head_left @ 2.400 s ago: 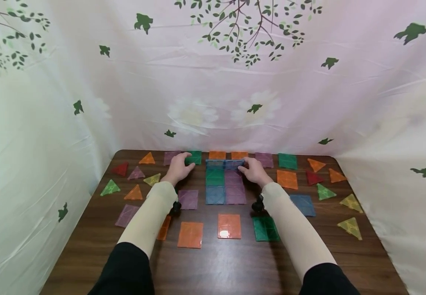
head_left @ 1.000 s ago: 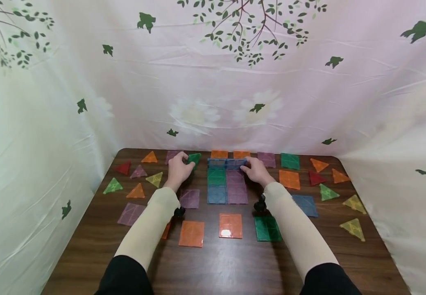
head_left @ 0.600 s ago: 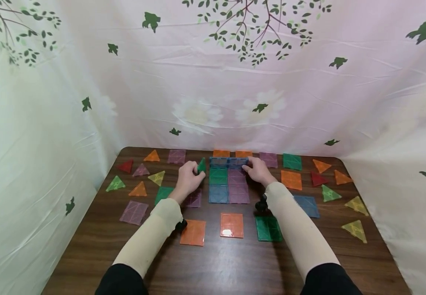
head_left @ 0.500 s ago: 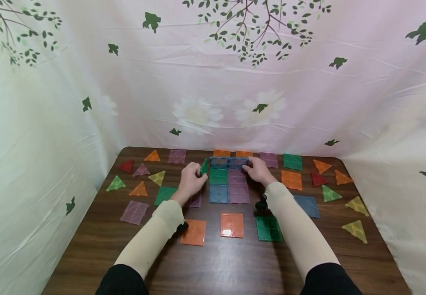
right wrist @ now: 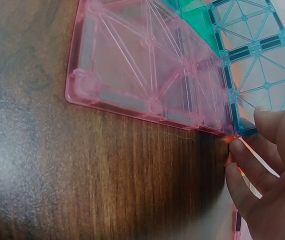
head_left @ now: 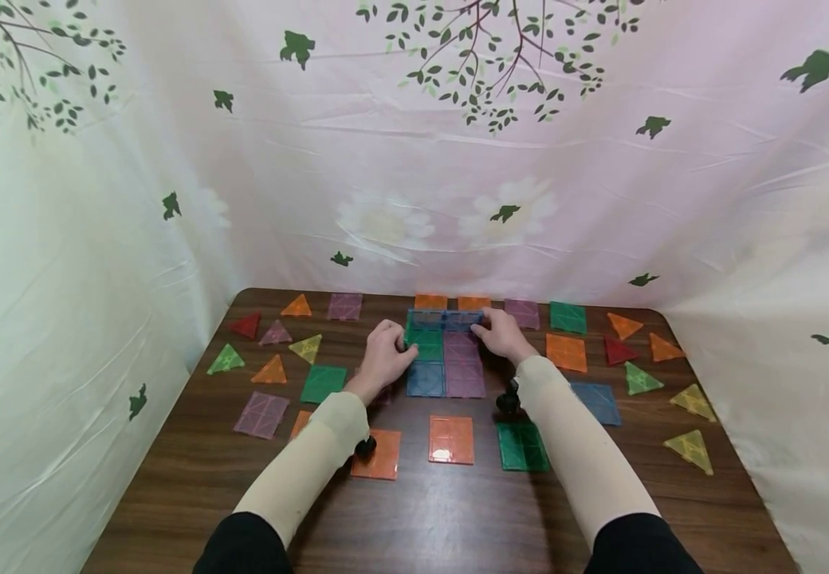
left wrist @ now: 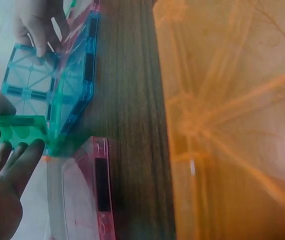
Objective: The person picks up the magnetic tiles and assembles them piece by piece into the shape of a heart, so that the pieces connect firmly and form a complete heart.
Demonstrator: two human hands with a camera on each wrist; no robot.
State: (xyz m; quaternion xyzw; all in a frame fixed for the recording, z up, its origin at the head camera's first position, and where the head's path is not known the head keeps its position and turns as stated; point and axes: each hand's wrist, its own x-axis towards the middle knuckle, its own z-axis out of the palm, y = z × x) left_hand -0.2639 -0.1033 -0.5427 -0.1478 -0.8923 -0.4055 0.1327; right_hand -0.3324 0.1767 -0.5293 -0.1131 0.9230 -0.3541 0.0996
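Note:
In the middle of the table, flat square magnetic tiles form a block: a green tile (head_left: 429, 346), a blue tile (head_left: 425, 379) and purple tiles (head_left: 464, 376). Along its far edge stand two blue tiles (head_left: 426, 320) side by side, upright. My left hand (head_left: 383, 356) pinches another green magnetic tile (left wrist: 22, 131) between thumb and fingers, on edge at the block's left side beside the blue wall. My right hand (head_left: 502, 333) holds the right end of that wall, thumb on the near face and fingers behind, as the right wrist view shows.
Loose tiles lie flat around the block. Nearest the front are orange squares (head_left: 451, 439) and a green square (head_left: 523, 446). Triangles lie at both sides, such as a yellow triangle (head_left: 691, 451) and a red triangle (head_left: 245, 325). A patterned curtain (head_left: 414, 239) hangs behind the table (head_left: 414, 526).
My left hand has picked up the green tile from the back row, turned it on edge and brought it right and nearer to the block's left side. My right hand has stayed at the blue wall.

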